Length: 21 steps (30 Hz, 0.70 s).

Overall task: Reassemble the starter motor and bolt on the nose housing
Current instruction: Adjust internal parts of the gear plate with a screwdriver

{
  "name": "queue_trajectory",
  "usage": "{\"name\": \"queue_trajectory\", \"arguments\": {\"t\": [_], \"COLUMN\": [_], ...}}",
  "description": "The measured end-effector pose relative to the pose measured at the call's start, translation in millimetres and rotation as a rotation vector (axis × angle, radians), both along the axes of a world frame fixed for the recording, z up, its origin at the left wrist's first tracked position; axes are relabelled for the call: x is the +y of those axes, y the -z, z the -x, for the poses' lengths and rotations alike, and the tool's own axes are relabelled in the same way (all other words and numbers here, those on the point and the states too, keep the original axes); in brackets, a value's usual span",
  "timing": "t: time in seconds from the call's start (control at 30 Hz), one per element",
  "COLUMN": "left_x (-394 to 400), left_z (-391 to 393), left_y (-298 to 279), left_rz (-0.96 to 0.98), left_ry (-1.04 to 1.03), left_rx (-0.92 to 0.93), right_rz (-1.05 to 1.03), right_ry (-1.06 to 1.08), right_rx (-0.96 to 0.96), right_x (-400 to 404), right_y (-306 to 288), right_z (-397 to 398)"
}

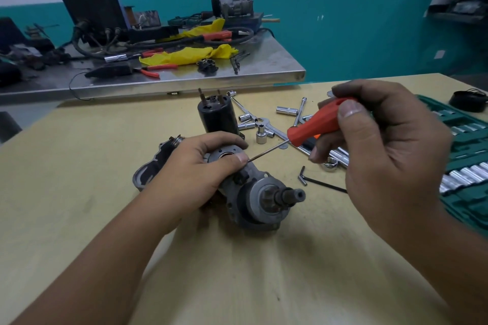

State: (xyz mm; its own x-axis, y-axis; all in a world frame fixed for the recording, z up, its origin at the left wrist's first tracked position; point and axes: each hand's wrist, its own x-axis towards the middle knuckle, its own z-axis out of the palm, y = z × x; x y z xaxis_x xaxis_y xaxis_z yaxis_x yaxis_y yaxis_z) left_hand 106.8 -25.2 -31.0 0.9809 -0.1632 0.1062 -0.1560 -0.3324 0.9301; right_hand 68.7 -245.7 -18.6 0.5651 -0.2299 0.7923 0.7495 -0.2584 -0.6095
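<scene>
Right hand (380,150): grip pinches the red handle of a screwdriver (315,124), thumb on top, fingers curled under. The thin shaft runs down and left; its tip meets the starter motor (253,192) just beside the left thumb.

Left hand (200,171): grip wraps over the upper end of the starter motor, thumb pressed against the round plate with the central opening, holding the body steady on the wooden counter (79,166).

The starter motor lies on its side mid-counter, pinion shaft (290,196) pointing right. Partly under the left hand and just behind it lies a grey cast part, likely the nose housing (148,174); cannot tell whether it touches the motor. A black cylindrical unit (216,116) with two studs on top, probably the solenoid, stands upright just behind the hand.

Progress, as judged: early to middle. Main body looks partly assembled; the cylindrical unit and housing appear not yet fitted, so bolting is still to come. The screwdriver work looks like seating or aligning a small part at the plate.

Further out: loose sockets (261,136) and extension bars, a black hex key (317,181), a green socket set case (464,145) at right.

Writing: none legible on any part or tool.
</scene>
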Motion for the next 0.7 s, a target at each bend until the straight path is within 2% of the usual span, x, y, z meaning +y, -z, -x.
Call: {"name": "queue_trajectory", "arguments": {"t": [0.1,0.17,0.27,0.3,0.37,0.47,0.7], "left_x": [-1.4,-1.6,0.8,0.3,-0.7,-0.7,-3.7], "left_z": [0.0,0.4,-0.6,-1.6,-3.9,-7.1,-8.7], "left_y": [1.7,0.9,-1.7,-1.0,-0.6,4.4,14.0], "left_rz": [-0.073,-0.167,-0.545,-0.578,-0.461,-0.204,0.036], "left_ry": [0.020,0.008,-0.063,-0.064,-0.024,0.079,0.087], "left_rx": [-0.057,-0.160,-0.507,-0.594,-0.608,-0.496,-0.325], "right_rz": [-0.017,-0.028,-0.041,-0.053,-0.077,-0.091,-0.094], "right_ry": [0.000,0.006,0.012,0.007,-0.001,-0.007,-0.007], "right_rx": [-0.009,-0.013,-0.005,0.001,0.014,0.035,0.048], "right_x": [-1.7,-3.1,-3.5,-3.4,-3.4,-3.5,-4.5], "right_y": [-2.0,-3.8,-5.3,-5.5,-5.6,-5.7,-8.0], "right_z": [1.0,1.3,0.8,0.6,0.0,-0.2,-0.5]}}
